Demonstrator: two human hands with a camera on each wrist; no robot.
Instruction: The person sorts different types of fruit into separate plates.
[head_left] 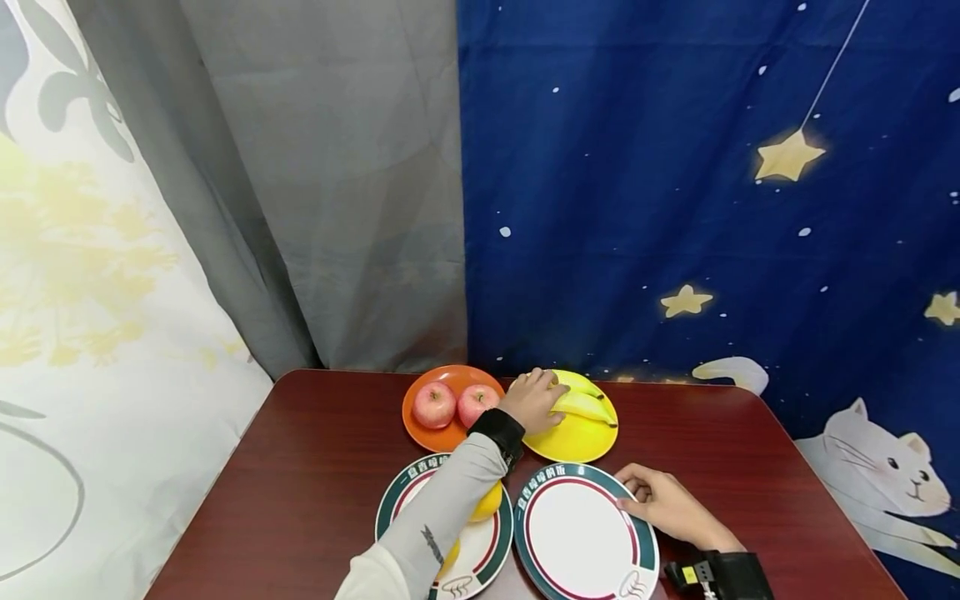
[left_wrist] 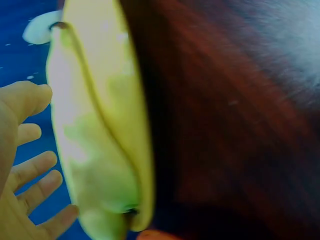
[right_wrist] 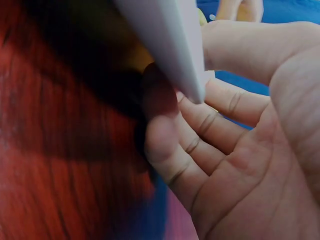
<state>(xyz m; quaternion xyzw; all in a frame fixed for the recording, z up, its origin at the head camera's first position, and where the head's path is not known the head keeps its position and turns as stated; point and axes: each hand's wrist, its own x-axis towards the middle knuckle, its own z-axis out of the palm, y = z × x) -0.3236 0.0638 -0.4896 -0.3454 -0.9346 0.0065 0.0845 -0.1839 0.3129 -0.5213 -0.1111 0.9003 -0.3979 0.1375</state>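
My left hand [head_left: 534, 402] reaches over the left side of a yellow plate [head_left: 573, 450], close to the bananas [head_left: 583, 408] lying on it. In the left wrist view its fingers [left_wrist: 36, 167] are spread and relaxed beside the bananas [left_wrist: 100, 125], with nothing held; whether the thumb touches one, I cannot tell. My right hand [head_left: 675, 507] pinches the right rim of a white plate with a green border [head_left: 577, 537], thumb above and fingers below. The right wrist view shows that plate's edge [right_wrist: 172, 45] tilted between thumb and fingers.
An orange plate [head_left: 453, 375] with two apples [head_left: 434, 405] stands at the back left of the dark red table [head_left: 300, 492]. A second green-bordered plate [head_left: 388, 504] holds yellow fruit [head_left: 488, 505], partly hidden under my left sleeve. Curtains hang behind the table.
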